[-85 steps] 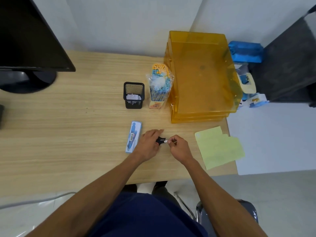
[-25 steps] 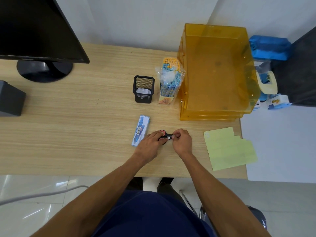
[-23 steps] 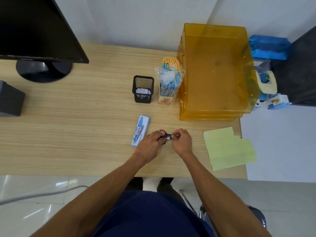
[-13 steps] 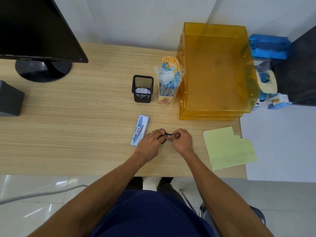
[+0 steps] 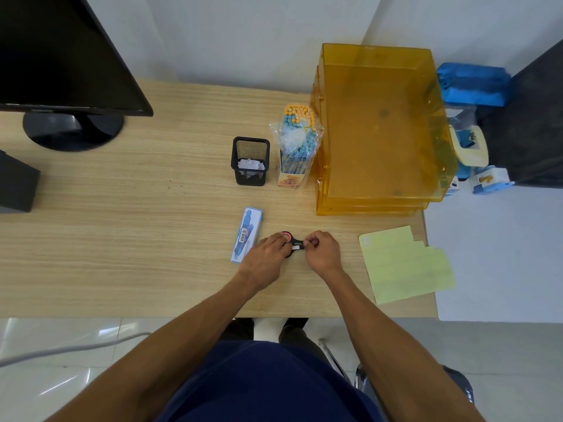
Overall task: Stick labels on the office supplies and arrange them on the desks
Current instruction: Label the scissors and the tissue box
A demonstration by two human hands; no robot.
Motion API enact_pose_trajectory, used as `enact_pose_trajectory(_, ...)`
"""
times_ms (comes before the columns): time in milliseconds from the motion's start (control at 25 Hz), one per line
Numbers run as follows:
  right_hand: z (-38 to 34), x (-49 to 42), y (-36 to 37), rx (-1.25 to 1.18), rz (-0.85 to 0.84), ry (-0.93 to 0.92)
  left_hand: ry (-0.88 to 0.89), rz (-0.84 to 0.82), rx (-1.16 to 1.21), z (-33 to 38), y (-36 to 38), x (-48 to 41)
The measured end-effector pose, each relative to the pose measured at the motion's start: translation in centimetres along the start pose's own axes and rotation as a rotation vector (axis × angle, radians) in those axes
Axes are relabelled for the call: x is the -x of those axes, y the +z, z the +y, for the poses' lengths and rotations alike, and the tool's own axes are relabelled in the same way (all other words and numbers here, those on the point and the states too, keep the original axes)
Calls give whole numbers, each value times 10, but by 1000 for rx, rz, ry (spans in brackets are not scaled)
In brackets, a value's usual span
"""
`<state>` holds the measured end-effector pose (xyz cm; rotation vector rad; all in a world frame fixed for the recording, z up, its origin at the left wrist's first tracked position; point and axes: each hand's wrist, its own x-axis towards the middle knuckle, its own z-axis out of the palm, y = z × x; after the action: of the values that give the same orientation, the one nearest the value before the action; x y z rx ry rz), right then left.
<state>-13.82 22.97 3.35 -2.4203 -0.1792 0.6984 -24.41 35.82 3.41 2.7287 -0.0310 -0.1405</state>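
Barely anything has moved: left hand (image 5: 266,257) still grips the black scissors (image 5: 289,237), right hand (image 5: 323,252) pinches the white label (image 5: 296,247) onto them, at three o'clock from the blue pen box (image 5: 247,234).

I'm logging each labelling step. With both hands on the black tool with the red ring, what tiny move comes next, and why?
Probably rub the white label flat with the right hand, which pinches the black tool beside it: the label lies on the tool, and the left hand holds the tool on the desk.
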Motion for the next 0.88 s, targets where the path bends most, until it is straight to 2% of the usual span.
enact_pose_trajectory(240,3,0,-4,-18,-24,-21,66,12,-13,-4,-4,4)
enact_pose_trajectory(880,3,0,-5,8,-43,-25,82,23,-80,-2,-6,0)
